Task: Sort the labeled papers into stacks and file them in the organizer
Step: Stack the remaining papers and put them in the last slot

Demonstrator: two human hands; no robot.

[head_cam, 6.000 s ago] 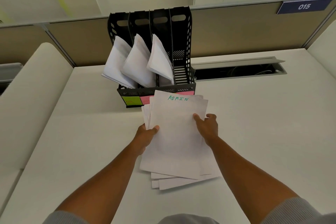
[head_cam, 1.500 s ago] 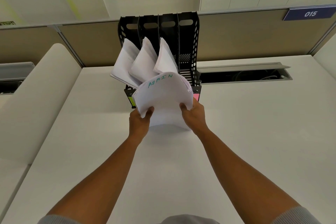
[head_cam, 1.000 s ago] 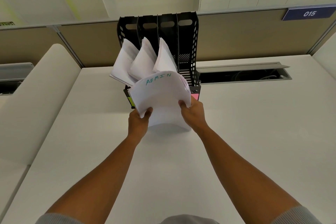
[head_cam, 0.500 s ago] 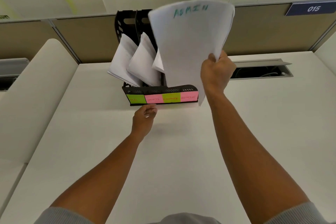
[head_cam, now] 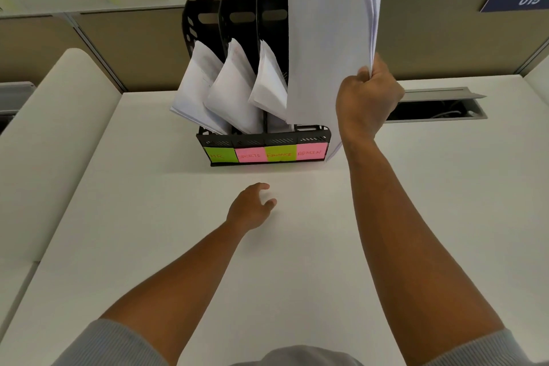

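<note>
My right hand [head_cam: 367,98] grips a stack of white sheets marked ADMIN [head_cam: 326,38] and holds it upright over the rightmost slot of the black organizer [head_cam: 261,140]. The stack's lower edge hangs at that slot's front right corner. White paper stacks [head_cam: 234,89] lean out of the other three slots. Sticky labels [head_cam: 266,154] on the organizer's front read HR, a pink one I cannot read, FINANCE and ADMIN. My left hand [head_cam: 251,206] rests on the white desk [head_cam: 178,232] in front of the organizer, fingers loosely apart, holding nothing.
A tan partition wall [head_cam: 133,47] runs behind the organizer, with a blue plate marked 015 [head_cam: 525,0] at the right. An open cable slot [head_cam: 436,107] lies in the desk behind my right hand. A cream padded surface [head_cam: 44,142] borders the desk's left side.
My right hand lifted the ADMIN stack off the desk front and raised it upright over the organizer's right slot. My left hand let go of the stack and dropped to the desk.
</note>
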